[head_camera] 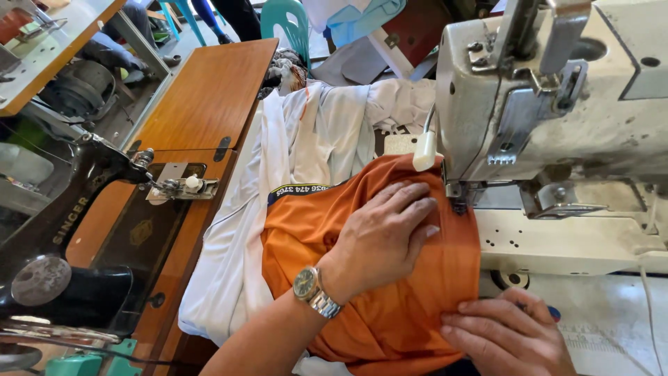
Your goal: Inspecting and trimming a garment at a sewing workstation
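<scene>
— What are you working on there?

— I'm feeding an orange garment (390, 292) under the presser foot (458, 202) of the white industrial sewing machine (557, 118). The fabric is lying across the machine bed (557, 244), folded edge running toward the needle area.

— And your hands?

— My left hand (379, 240) is lying flat and open on the orange cloth, fingers spread and pointing toward the foot, pressing the fabric down. My right hand (504, 334) is sitting at the near edge of the cloth, fingers curled and pinching the fold, with something blue (553, 313) poking out beneath it that I can't make out. I'm wearing a metal wristwatch (313, 291) on the left wrist.

— What's around it?

— White garments (278, 174) are piling up beside the orange one. Farther left, a black sewing machine (62, 230) is standing on a wooden table (209, 90).
</scene>
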